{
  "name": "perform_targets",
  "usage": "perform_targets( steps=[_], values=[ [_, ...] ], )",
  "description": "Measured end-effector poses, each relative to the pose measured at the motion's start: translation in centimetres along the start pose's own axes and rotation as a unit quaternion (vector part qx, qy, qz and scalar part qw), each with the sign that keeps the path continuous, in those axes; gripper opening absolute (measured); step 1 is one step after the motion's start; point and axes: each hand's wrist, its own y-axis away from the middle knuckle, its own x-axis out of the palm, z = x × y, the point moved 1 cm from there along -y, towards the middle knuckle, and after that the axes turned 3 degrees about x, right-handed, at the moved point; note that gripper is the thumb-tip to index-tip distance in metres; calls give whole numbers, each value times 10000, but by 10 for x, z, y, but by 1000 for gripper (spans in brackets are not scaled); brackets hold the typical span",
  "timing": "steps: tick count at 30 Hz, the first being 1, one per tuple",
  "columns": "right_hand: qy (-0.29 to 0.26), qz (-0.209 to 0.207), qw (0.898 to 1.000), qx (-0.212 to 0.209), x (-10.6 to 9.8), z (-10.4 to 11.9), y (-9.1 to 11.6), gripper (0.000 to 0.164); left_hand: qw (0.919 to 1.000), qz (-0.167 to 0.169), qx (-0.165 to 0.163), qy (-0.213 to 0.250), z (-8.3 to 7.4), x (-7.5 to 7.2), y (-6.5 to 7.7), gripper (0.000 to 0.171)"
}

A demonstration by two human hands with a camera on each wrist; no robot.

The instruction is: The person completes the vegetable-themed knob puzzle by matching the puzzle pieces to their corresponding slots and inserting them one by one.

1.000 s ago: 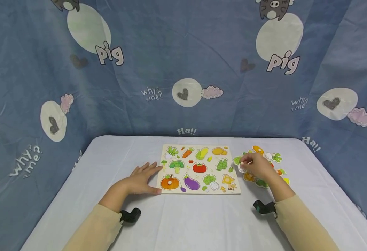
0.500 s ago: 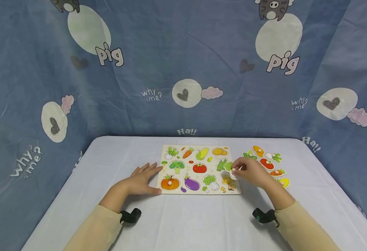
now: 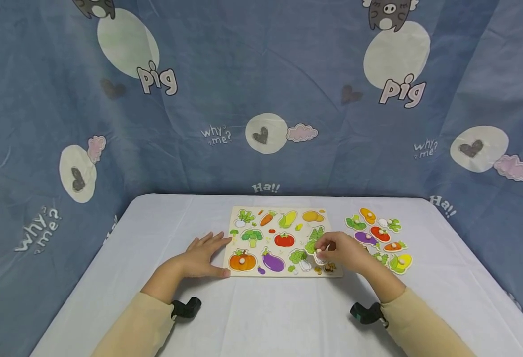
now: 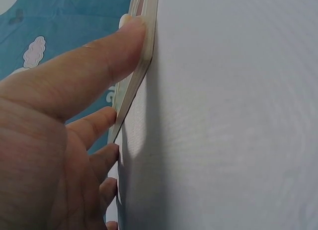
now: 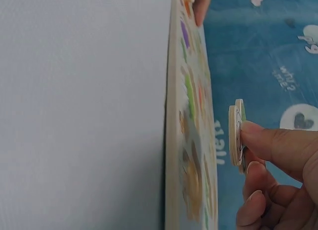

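Note:
A wooden vegetable puzzle board [image 3: 279, 273] lies in the middle of the table. My left hand [image 3: 201, 255] rests along its left side with fingers spread, and in the left wrist view the thumb [image 4: 117, 51] touches the board's edge. A pumpkin piece [image 3: 242, 263] with a knob sits at the board's lower left. My right hand [image 3: 344, 250] pinches a leafy cabbage puzzle piece [image 3: 310, 246] above the board's right part, close to the printed cabbage [image 3: 298, 256]. From the right wrist, that piece shows edge-on, apart from the board; my fingers hide its knob side partly.
To the right of the board lie several loose pieces, among them corn [image 3: 402, 262], a carrot [image 3: 393, 246], a tomato [image 3: 381, 233], an eggplant [image 3: 365, 238] and broccoli [image 3: 355, 222]. A patterned blue cloth [image 3: 261, 168] hangs behind the white table [image 3: 270, 317].
My right hand has carried the cabbage piece from the loose pieces leftward over the board, uncovering the eggplant piece and others. My left hand stays in place.

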Motion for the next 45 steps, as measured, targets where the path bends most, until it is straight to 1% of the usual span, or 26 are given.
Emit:
perform_targets(
  steps=[6,11,15,21,27,32,45],
  values=[
    [24,190,9997,-159,12,6,-4,9,10000,-23,-21,8,1,1,0,100],
    [-9,357,9992,-165,20,11,-7,7,10000,1,-10,7,0,1,-1,100],
    [79,397,9991,-93,25,12,-10,7,10000,24,-29,12,-1,1,-1,101],
    [94,401,9991,78,31,13,-14,9,10000,-27,19,13,0,2,-1,100],
    [76,461,9988,114,35,13,-17,10,10000,-50,25,-37,2,3,-1,99],
    [81,488,9988,41,37,12,-19,9,10000,-58,42,4,1,2,0,99],
    [193,528,9984,14,36,11,-21,8,10000,-72,50,27,0,2,0,98]
  ],
)
